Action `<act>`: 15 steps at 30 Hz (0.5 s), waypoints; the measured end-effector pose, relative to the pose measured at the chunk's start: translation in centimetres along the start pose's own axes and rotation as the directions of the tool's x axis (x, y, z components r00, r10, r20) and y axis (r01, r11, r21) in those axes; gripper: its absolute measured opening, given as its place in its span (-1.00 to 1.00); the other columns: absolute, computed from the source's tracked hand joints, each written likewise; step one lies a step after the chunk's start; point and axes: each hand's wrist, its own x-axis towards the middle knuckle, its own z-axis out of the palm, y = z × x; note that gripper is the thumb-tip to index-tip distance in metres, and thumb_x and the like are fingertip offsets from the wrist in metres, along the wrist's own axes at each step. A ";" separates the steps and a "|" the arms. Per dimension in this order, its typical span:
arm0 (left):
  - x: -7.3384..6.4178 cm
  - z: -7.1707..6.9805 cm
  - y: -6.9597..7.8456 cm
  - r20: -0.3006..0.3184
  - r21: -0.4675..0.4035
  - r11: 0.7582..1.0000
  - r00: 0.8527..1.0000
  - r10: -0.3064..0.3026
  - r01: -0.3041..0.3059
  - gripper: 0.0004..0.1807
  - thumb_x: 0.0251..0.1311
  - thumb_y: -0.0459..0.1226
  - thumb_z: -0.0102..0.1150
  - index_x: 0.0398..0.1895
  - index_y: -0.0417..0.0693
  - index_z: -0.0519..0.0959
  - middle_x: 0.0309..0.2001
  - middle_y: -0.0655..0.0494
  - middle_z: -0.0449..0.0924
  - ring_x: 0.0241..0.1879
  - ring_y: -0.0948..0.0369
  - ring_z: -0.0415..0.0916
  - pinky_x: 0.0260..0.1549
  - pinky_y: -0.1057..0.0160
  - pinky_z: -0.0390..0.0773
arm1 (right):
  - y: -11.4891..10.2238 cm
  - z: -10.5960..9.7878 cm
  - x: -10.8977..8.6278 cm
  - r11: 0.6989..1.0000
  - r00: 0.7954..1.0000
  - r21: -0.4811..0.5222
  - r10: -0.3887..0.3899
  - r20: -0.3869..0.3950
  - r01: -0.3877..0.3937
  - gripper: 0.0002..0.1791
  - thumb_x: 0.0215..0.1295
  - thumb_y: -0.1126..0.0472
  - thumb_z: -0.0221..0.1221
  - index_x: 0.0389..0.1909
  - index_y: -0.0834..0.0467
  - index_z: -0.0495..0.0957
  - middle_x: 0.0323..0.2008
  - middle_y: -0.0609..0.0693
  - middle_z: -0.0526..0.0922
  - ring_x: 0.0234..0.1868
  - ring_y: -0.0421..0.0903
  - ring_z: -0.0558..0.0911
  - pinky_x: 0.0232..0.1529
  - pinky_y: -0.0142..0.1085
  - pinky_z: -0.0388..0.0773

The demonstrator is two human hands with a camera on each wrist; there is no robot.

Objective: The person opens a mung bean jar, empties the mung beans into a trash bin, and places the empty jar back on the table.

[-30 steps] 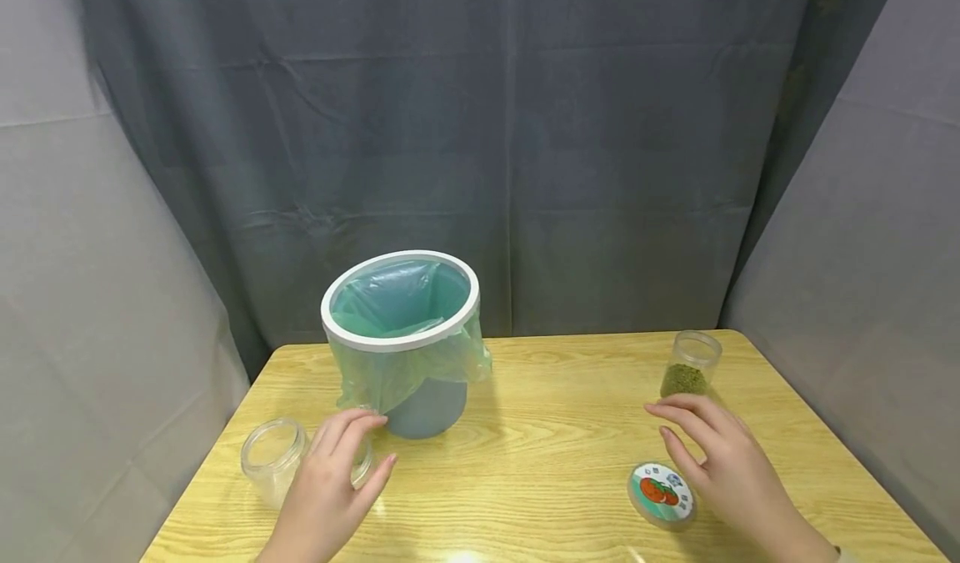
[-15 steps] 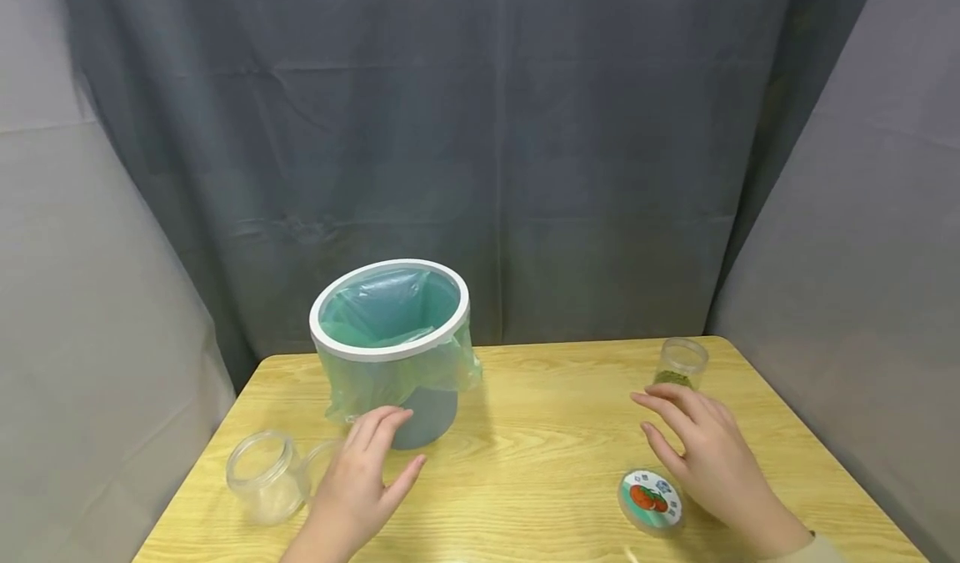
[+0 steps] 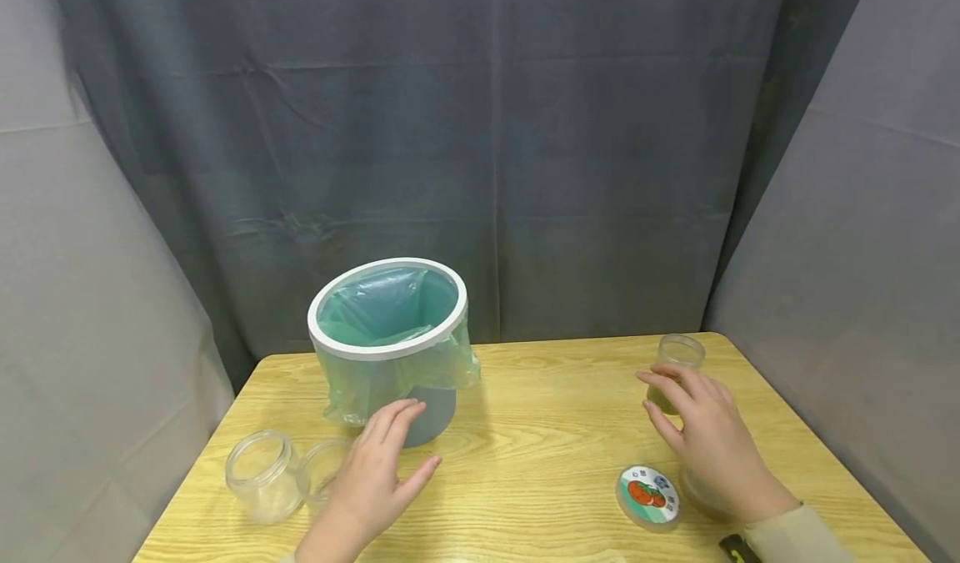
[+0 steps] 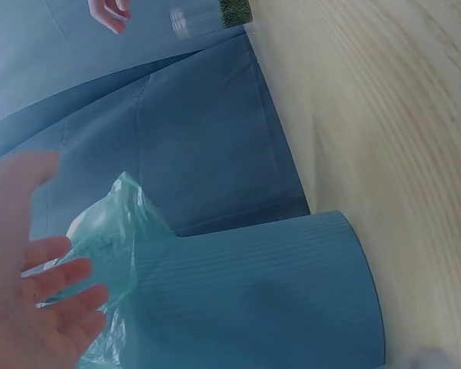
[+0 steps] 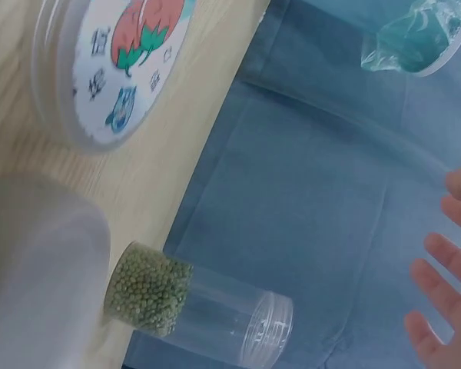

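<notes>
My left hand (image 3: 367, 471) hovers in front of the bin (image 3: 431, 417), fingers loosely spread and holding nothing. Beside it at left stands a clear glass jar (image 3: 262, 475); another clear round piece (image 3: 318, 463) is partly hidden by the hand. My right hand (image 3: 705, 429) hovers with relaxed fingers in front of a clear jar (image 5: 230, 315) partly filled with small green beans (image 5: 148, 288). In the head view this hand covers much of that jar. Near the right wrist lies a round container (image 3: 648, 496) with a tomato picture on top.
The bin has a white rim (image 3: 390, 352) and a green bag (image 3: 375, 379) draped over it. A whitish rounded thing (image 5: 42, 269) is close to the right wrist camera. Grey curtains (image 3: 600, 146) enclose the wooden table (image 3: 540, 429).
The left hand has moved right, uncovering more of the clear round piece. The right hand has shifted slightly, and a whitish thing now shows beneath its wrist. The head view has shifted a little.
</notes>
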 end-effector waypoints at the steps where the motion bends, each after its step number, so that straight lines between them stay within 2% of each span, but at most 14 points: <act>1: 0.0 0.2 0.0 0.002 0.004 1.000 1.000 0.011 -0.011 -0.24 0.07 -0.04 0.53 0.31 -0.14 0.49 0.25 -0.02 0.52 0.25 0.03 0.51 0.15 -0.02 0.61 | 0.2 0.1 0.0 1.000 1.000 -0.003 0.005 0.000 -0.005 -0.42 0.05 0.30 0.47 0.17 0.11 0.64 0.10 0.14 0.60 0.00 0.17 0.61 -0.03 0.19 0.46; 5: 0.0 0.8 0.0 0.017 0.007 0.999 0.999 0.052 -0.052 -0.16 0.04 0.02 0.54 0.36 -0.12 0.45 0.32 -0.04 0.48 0.32 0.00 0.47 0.20 -0.03 0.58 | 0.9 0.4 0.3 0.999 1.000 -0.032 0.017 -0.002 -0.017 -0.41 0.05 0.28 0.48 0.18 0.12 0.62 0.13 0.18 0.59 -0.01 0.20 0.62 -0.05 0.20 0.44; 10: 0.0 1.6 0.2 0.063 0.006 0.997 0.996 0.070 -0.071 -0.07 0.02 0.09 0.54 0.43 -0.08 0.39 0.42 -0.04 0.42 0.43 -0.07 0.36 0.26 -0.11 0.53 | 2.1 0.6 1.2 0.997 1.000 -0.073 0.015 0.004 -0.014 -0.36 0.02 0.26 0.51 0.21 0.14 0.59 0.17 0.24 0.55 -0.02 0.25 0.62 -0.13 0.26 0.46; 13: 0.0 2.1 0.4 0.097 0.013 0.997 0.992 0.075 -0.076 -0.06 0.05 0.11 0.52 0.45 -0.07 0.37 0.45 -0.02 0.38 0.45 -0.09 0.33 0.25 -0.14 0.53 | 3.0 0.6 1.8 0.994 0.996 -0.091 0.072 0.057 -0.066 -0.37 0.13 0.20 0.48 0.26 0.12 0.55 0.23 0.23 0.52 0.08 0.27 0.58 -0.09 0.29 0.44; 15: 0.1 2.4 0.5 0.119 0.009 0.997 0.990 0.072 -0.074 -0.07 0.07 0.12 0.51 0.45 -0.05 0.38 0.46 0.00 0.38 0.46 -0.07 0.31 0.24 -0.14 0.53 | 3.8 0.6 2.2 0.988 0.985 -0.101 0.132 0.114 -0.121 -0.38 0.23 0.16 0.44 0.32 0.09 0.52 0.28 0.22 0.48 0.17 0.30 0.53 -0.01 0.34 0.39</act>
